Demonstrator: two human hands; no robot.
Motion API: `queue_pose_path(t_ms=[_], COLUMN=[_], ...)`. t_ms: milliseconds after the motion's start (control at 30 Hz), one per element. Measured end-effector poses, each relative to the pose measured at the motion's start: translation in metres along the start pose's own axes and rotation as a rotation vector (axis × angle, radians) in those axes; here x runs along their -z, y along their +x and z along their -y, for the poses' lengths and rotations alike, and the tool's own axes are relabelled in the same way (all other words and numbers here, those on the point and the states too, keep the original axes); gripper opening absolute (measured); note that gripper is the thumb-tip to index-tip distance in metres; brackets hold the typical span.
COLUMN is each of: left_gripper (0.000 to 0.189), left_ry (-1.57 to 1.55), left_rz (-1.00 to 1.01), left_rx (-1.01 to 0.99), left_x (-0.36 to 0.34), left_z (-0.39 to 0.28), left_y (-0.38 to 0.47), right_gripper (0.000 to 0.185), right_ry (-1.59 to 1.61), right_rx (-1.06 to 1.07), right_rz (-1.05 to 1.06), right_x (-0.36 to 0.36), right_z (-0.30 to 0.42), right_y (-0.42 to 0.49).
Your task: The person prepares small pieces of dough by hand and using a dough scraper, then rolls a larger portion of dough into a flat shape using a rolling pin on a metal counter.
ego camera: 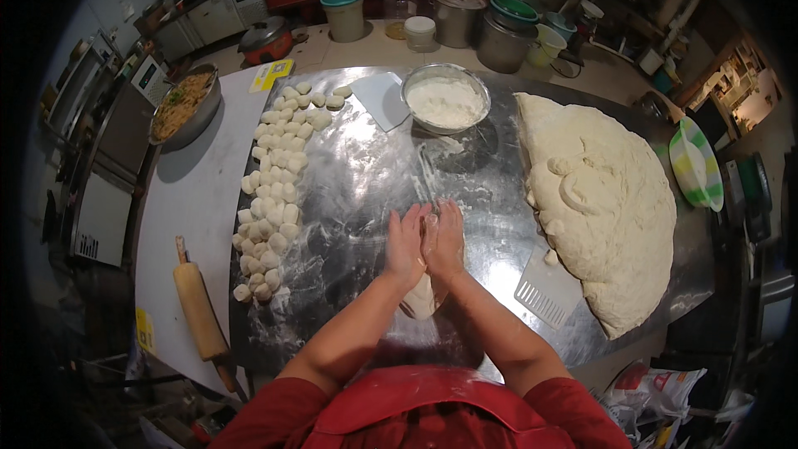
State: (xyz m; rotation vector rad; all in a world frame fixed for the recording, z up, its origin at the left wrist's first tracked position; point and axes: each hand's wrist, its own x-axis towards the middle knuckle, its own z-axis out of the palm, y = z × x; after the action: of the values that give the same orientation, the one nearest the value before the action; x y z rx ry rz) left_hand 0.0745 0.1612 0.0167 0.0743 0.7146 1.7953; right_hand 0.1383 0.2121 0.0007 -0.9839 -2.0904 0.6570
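Observation:
A floured piece of dough [422, 298] lies on the metal worktop [349, 199] straight before me, partly covered by both hands. My left hand [406, 246] cups it from the left, fingers pointing away from me. Against its right side rests my right hand [444, 237], close beside the left one. How far the dough reaches beneath the palms is hidden. Several small cut dough pieces [277, 181] form a long band to the left. On the right spreads a large mass of dough [611, 212], with a slotted white plastic scraper [548, 287] near its lower left edge.
A metal bowl of flour [446, 100] stands at the far side by a pale flat scraper [379, 100]. On the white table at left are a rolling pin [201, 308] and a bowl of filling [185, 106]. A green-and-white basin [695, 162] sits at far right.

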Motion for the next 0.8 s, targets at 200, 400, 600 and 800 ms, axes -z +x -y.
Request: queue_pose_path(t_ms=[200, 400, 600, 800], left_gripper=[0.072, 0.074, 0.073, 0.068], left_ry=[0.148, 0.16, 0.199, 0.244], left_rz=[0.029, -0.047, 0.079, 0.108], left_rx=[-0.021, 0.026, -0.043, -0.094], left_x=[0.004, -0.004, 0.004, 0.017], left_z=[-0.005, -0.012, -0.005, -0.014], left_y=[-0.003, -0.008, -0.005, 0.003], right_gripper=[0.038, 0.038, 0.041, 0.03], right_ry=[0.12, -0.079, 0.036, 0.03], right_rx=[-0.061, 0.115, 0.119, 0.263], right_rz=[0.129, 0.206, 0.207, 0.227], right_x=[0.014, 0.025, 0.029, 0.033], right_z=[0.004, 0.009, -0.009, -0.023], right_y=[-0.002, -0.015, -0.025, -0.037])
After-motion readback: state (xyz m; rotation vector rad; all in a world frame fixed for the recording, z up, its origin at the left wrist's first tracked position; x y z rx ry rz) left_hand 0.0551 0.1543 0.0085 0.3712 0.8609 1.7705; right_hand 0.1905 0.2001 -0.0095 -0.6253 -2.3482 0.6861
